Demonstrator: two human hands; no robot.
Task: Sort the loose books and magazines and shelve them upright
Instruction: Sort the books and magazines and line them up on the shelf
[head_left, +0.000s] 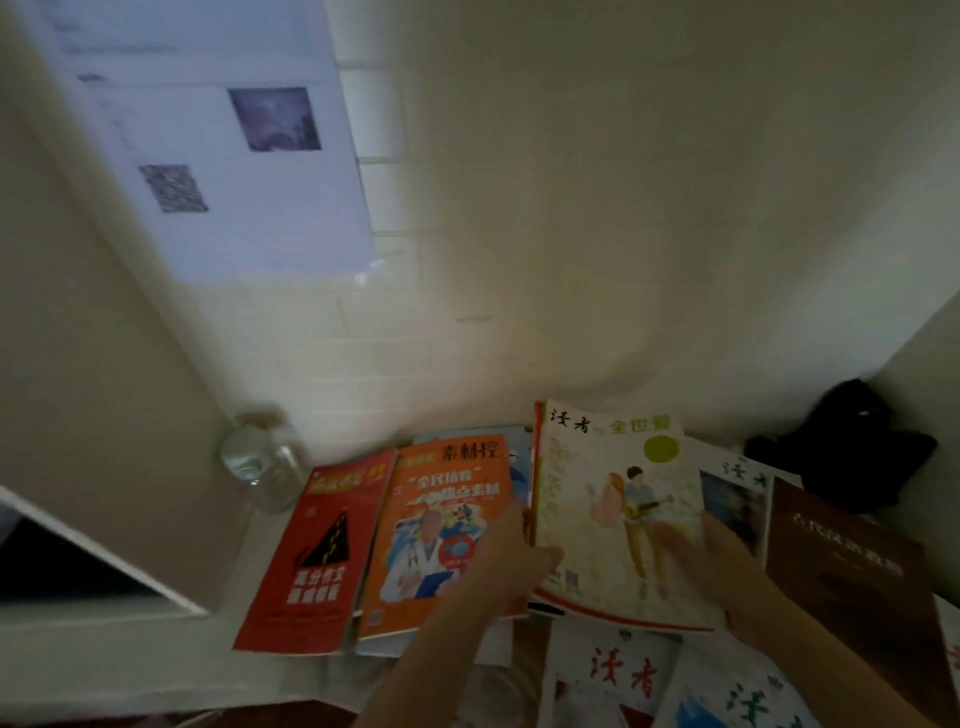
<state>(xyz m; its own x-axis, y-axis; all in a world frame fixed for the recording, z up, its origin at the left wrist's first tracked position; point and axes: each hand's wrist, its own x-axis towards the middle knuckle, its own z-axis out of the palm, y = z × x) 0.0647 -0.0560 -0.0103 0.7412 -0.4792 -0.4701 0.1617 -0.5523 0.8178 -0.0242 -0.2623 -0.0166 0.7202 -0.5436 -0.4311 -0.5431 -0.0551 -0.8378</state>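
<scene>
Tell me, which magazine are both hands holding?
The pale magazine showing two cartoon people and a green circle. The left hand and right hand grip its sides; the red and orange ones lie untouched.

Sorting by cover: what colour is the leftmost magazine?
Red magazine, black triangle graphic; head view.

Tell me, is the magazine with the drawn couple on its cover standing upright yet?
No. The magazine lies flat, cover up, on a stack, with the left hand and right hand at its lower edges.
</scene>
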